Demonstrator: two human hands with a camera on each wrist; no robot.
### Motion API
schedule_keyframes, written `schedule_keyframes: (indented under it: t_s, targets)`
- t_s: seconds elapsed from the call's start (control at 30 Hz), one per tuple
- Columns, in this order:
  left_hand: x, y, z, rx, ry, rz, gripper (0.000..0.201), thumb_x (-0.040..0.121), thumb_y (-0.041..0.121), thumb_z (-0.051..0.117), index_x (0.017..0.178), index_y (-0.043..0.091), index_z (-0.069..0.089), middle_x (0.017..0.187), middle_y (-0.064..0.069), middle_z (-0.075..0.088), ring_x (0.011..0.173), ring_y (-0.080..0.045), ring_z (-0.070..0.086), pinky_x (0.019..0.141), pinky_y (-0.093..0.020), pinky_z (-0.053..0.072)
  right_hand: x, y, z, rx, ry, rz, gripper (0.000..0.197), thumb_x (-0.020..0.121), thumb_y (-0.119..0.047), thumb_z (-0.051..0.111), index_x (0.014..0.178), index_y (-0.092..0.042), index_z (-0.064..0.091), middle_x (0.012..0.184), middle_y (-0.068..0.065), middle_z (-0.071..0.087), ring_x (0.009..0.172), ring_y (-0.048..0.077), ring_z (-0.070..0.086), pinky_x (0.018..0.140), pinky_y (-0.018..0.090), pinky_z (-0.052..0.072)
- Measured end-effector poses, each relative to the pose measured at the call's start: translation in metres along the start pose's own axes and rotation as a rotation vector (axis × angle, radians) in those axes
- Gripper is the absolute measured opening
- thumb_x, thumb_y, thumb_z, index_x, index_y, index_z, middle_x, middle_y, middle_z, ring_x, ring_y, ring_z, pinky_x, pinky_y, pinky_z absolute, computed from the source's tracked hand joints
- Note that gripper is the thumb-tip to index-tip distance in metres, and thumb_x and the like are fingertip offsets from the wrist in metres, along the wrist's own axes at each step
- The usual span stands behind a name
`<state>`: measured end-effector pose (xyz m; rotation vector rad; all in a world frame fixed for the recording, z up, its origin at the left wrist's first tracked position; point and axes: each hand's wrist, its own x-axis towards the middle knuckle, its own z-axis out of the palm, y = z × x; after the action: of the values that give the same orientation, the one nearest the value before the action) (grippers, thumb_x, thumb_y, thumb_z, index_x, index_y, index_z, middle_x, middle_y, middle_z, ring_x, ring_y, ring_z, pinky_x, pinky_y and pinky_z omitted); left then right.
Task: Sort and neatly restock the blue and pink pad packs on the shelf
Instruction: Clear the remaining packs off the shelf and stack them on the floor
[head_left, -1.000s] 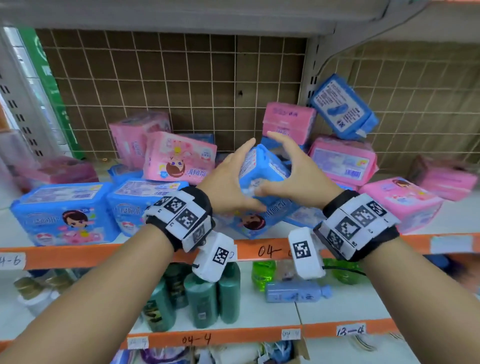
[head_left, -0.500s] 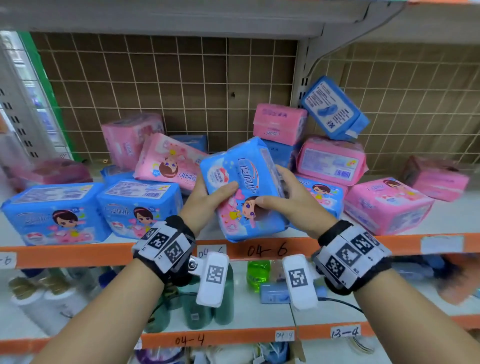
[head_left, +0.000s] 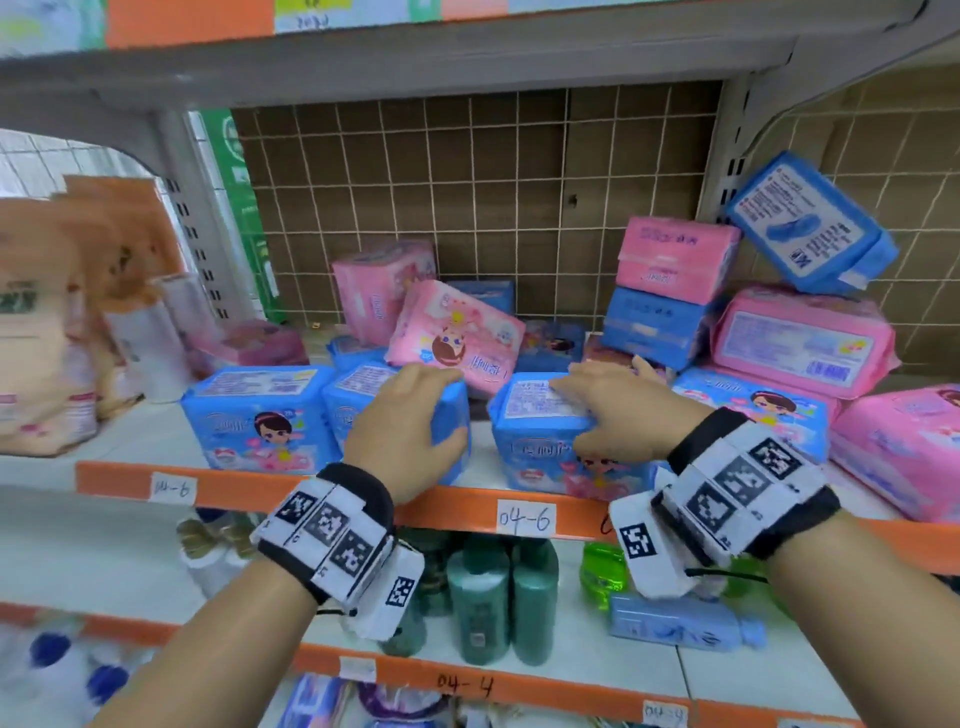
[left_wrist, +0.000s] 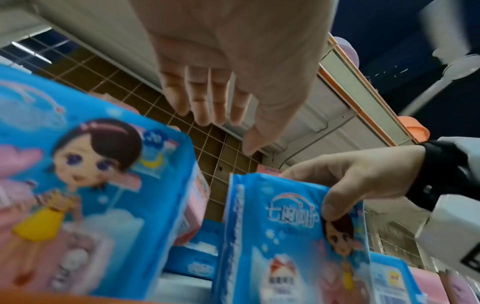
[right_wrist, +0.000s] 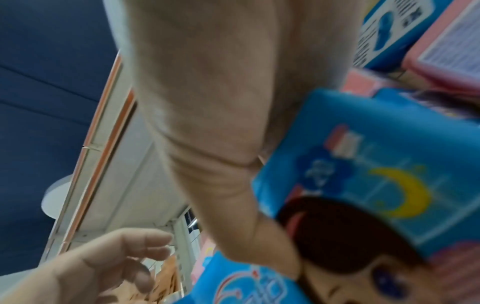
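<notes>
Right hand (head_left: 618, 410) pinching the blue pack (head_left: 540, 431) upright at the shelf edge (head_left: 571, 512), left hand (head_left: 410, 421) spread beside it; shove carelessly and the leaning pink pack (head_left: 457, 338) behind could topple

I am looking into a shop, at a run of retail shelving. The shelf (head_left: 519, 457) has an orange price strip (head_left: 234, 491) along its front edge, with handwritten location tags (head_left: 523, 517) reading 04-6 stuck to it, and the shelf below carries tags marked 04-4. Behind the goods runs a wire grid back panel (head_left: 467, 208) over brown board, held by slotted metal uprights (head_left: 727, 171). Many identical packaged goods sit here: blue pad packs (head_left: 260, 415) and pink pad packs (head_left: 800, 338) with barcodes, while green bottles (head_left: 483, 597) stand on the lower shelf.
</notes>
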<state>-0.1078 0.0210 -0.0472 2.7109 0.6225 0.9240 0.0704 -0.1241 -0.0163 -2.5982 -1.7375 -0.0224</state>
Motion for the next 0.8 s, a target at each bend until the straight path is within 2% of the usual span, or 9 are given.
schedule_keyframes:
  t_s: [0.07, 0.13, 0.23, 0.3, 0.4, 0.5, 0.63, 0.7, 0.8]
  targets:
    - [0.005, -0.014, -0.012, 0.095, 0.002, -0.004, 0.057, 0.074, 0.017, 0.066, 0.129, 0.017, 0.050, 0.127, -0.005, 0.051, 0.118, -0.026, 0.044, 0.095, -0.034, 0.033, 0.005, -0.008, 0.005, -0.059, 0.010, 0.001, 0.055, 0.083, -0.027, 0.056, 0.134, -0.019, 0.037, 0.143, 0.005, 0.037, 0.134, 0.021, 0.032, 0.110, 0.051, 0.014]
    - [0.013, -0.030, -0.020, 0.211, -0.094, -0.068, 0.065, 0.073, 0.019, 0.065, 0.134, 0.021, 0.045, 0.135, -0.003, 0.047, 0.125, -0.024, 0.038, 0.101, -0.038, 0.033, 0.006, -0.013, 0.015, -0.083, 0.059, 0.019, 0.060, 0.083, -0.025, 0.055, 0.137, -0.016, 0.031, 0.141, 0.006, 0.037, 0.131, 0.023, 0.035, 0.106, 0.046, 0.023]
    - [0.020, -0.049, -0.019, 0.335, -0.353, -0.155, 0.073, 0.079, 0.029, 0.062, 0.143, 0.025, 0.028, 0.150, 0.000, 0.028, 0.138, -0.021, 0.023, 0.111, -0.044, 0.023, 0.002, -0.015, 0.029, -0.098, 0.142, 0.028, 0.071, 0.082, -0.034, 0.056, 0.142, -0.018, 0.022, 0.148, 0.003, 0.027, 0.137, 0.019, 0.025, 0.109, 0.042, 0.020]
    - [0.019, -0.051, -0.012, 0.401, -0.460, -0.182, 0.077, 0.082, 0.033, 0.059, 0.147, 0.029, 0.017, 0.154, 0.001, 0.017, 0.141, -0.023, 0.014, 0.113, -0.050, 0.015, -0.001, -0.014, 0.036, -0.086, 0.176, 0.032, 0.075, 0.081, -0.038, 0.055, 0.144, -0.020, 0.019, 0.152, 0.000, 0.022, 0.140, 0.015, 0.020, 0.112, 0.040, 0.016]
    - [0.016, -0.041, -0.002, 0.518, -0.412, -0.157, 0.076, 0.082, 0.047, 0.056, 0.145, 0.029, 0.019, 0.148, -0.004, 0.028, 0.134, -0.030, 0.024, 0.107, -0.050, 0.022, -0.004, -0.014, 0.037, -0.057, 0.210, 0.051, 0.076, 0.079, -0.042, 0.057, 0.144, -0.024, 0.022, 0.152, -0.002, 0.024, 0.139, 0.015, 0.023, 0.111, 0.038, 0.017]
    - [0.018, -0.029, 0.001, 0.556, -0.311, -0.053, 0.069, 0.078, 0.061, 0.055, 0.134, 0.024, 0.039, 0.126, -0.006, 0.045, 0.117, -0.030, 0.038, 0.091, -0.040, 0.036, 0.002, -0.011, 0.027, -0.083, 0.211, 0.078, 0.075, 0.069, -0.051, 0.065, 0.134, -0.024, 0.038, 0.130, 0.002, 0.044, 0.122, 0.022, 0.039, 0.097, 0.038, 0.030]
    - [0.033, -0.031, -0.001, 0.421, -0.323, -0.033, 0.071, 0.069, 0.065, 0.062, 0.120, 0.018, 0.051, 0.099, -0.003, 0.039, 0.110, -0.026, 0.041, 0.083, -0.035, 0.037, 0.017, -0.005, 0.010, -0.028, 0.119, 0.090, 0.081, 0.059, -0.064, 0.071, 0.127, -0.029, 0.044, 0.108, 0.002, 0.041, 0.111, 0.023, 0.036, 0.089, 0.036, 0.031]
    - [0.039, -0.036, 0.002, 0.409, -0.351, -0.033, 0.082, 0.064, 0.070, 0.063, 0.126, 0.020, 0.048, 0.102, -0.003, 0.035, 0.113, -0.025, 0.037, 0.091, -0.037, 0.035, 0.020, -0.003, 0.012, 0.033, 0.102, 0.100, 0.080, 0.057, -0.065, 0.072, 0.122, -0.030, 0.043, 0.108, -0.001, 0.037, 0.112, 0.021, 0.032, 0.092, 0.037, 0.029]
    - [0.036, -0.038, 0.015, 0.445, -0.321, -0.042, 0.100, 0.058, 0.075, 0.061, 0.140, 0.025, 0.034, 0.126, -0.004, 0.035, 0.124, -0.023, 0.029, 0.106, -0.051, 0.025, 0.019, -0.005, 0.020, 0.053, 0.071, 0.124, 0.077, 0.061, -0.061, 0.069, 0.121, -0.028, 0.035, 0.121, 0.001, 0.046, 0.114, 0.023, 0.041, 0.096, 0.044, 0.030]
